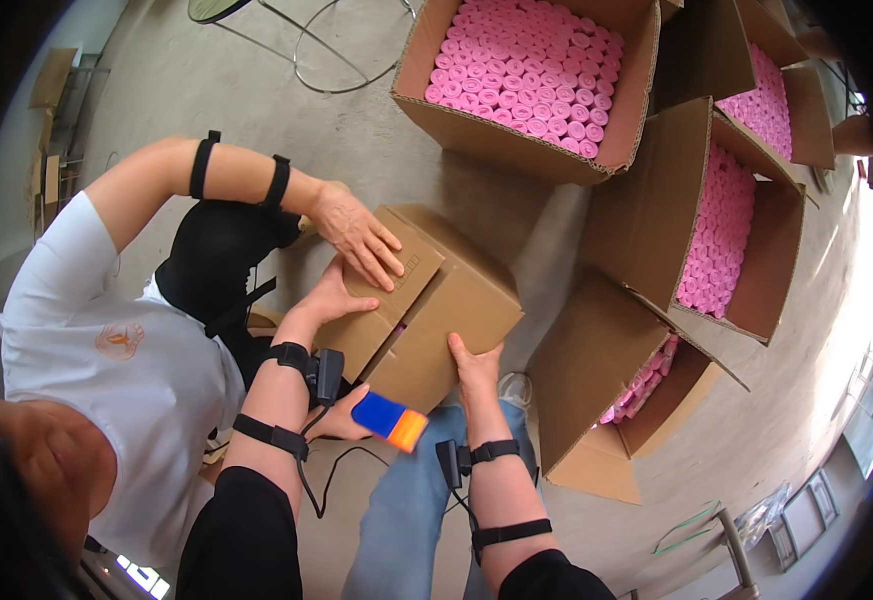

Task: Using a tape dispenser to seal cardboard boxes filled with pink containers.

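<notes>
A brown cardboard box (457,325) stands in front of me, its two top flaps folded inward with a narrow slit between them and a bit of pink showing through. My left hand (329,298) grips the box's left side, thumb on the flap. On the near right edge, my right hand (476,368) presses its thumb on the top while its fingers go down the side, partly hidden. A co-worker's hand (359,238) lies flat on the left flap. Close to the near left side, the co-worker's other hand (342,418) holds a blue and orange block-shaped thing (390,420).
Open cartons packed with pink rolls stand at the far side (427,115) and right (647,215), one (597,380) close to my right hand. The co-worker in a white shirt (127,370) sits at my left. A metal-legged stool (332,75) stands far left.
</notes>
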`<state>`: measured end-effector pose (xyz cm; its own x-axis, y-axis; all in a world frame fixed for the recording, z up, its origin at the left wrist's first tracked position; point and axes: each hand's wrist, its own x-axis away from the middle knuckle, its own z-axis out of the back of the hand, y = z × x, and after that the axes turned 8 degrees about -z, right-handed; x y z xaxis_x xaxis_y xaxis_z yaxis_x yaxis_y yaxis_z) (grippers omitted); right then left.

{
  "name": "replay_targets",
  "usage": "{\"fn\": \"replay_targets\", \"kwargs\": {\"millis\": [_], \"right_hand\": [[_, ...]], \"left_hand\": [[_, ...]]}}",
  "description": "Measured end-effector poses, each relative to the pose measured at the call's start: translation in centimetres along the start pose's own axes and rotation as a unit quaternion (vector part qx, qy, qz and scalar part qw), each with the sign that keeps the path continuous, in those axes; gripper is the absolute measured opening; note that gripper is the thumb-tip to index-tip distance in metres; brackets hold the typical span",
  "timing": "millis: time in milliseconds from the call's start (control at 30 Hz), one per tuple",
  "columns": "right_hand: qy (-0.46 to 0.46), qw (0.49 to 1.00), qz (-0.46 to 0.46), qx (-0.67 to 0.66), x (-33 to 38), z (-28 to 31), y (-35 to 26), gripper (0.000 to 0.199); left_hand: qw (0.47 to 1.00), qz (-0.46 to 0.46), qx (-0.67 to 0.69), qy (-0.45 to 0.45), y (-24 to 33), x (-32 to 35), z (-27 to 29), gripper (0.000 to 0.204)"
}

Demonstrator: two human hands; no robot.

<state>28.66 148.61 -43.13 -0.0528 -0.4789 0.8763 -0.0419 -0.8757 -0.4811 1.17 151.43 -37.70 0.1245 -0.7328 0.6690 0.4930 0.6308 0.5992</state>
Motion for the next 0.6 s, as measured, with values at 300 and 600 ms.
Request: {"fn": "replay_targets", "kwargs": {"millis": [300, 600], "right_hand": [[0.028, 0.999, 0.006, -0.036, 0.2, -1.1, -0.8, 0.086], [0.13, 0.988, 0.034, 0.079, 1.4, -2.9, -3.7, 0.08]], "left_hand": [[1.0, 0.014, -0.025, 0.004, -0.3, -0.4, -0.9, 0.103], [0.988, -0.027, -0.081, 0.131, -0.5, 0.1, -2.8, 0.078]]}}
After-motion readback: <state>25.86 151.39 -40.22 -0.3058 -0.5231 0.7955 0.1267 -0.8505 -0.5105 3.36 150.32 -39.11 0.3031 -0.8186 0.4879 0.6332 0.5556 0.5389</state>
